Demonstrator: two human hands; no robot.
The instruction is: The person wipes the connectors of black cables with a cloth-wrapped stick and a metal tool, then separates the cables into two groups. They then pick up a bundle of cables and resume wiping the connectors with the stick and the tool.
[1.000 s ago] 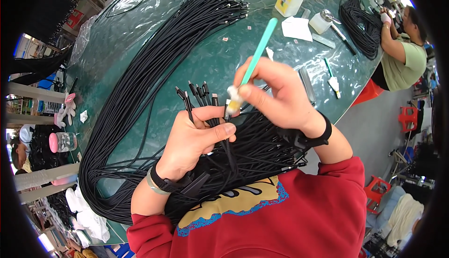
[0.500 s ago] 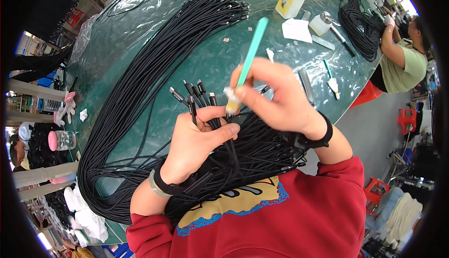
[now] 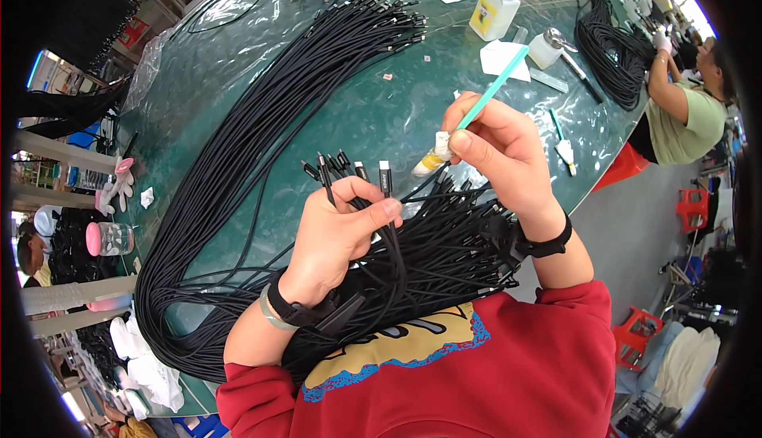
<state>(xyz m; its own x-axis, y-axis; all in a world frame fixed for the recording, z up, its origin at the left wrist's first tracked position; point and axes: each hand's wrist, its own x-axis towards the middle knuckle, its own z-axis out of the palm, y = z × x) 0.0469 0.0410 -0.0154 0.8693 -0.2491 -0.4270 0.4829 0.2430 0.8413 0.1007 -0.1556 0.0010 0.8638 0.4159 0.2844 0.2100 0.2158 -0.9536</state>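
Note:
My left hand [image 3: 327, 235] is closed around several black cables, pinching them between thumb and fingers. Their plugs, with silver metal ends, stick up above the fingers; one cable plug [image 3: 386, 182] stands upright at the thumb tip. In my right hand [image 3: 508, 156] is a thin green stick with a swab tip [image 3: 429, 162], wrapped in white material with a yellowish band. The tip points down and left, apart from the plugs. Under both hands, a heap of black cables [image 3: 432, 239] lies across the table edge against my red top.
A long bundle of black cables [image 3: 262, 112] curves over the green table [image 3: 349, 112]. White bottles [image 3: 494, 11] with metal tops, a paper sheet [image 3: 505, 60] and another green stick [image 3: 559, 127] lie farther off. A co-worker [image 3: 684, 112] sits at the far right near more cables.
My right hand has drawn the swab away from the plug at my left thumb, to the right, tilting the stick rightward. My left hand still grips the cables.

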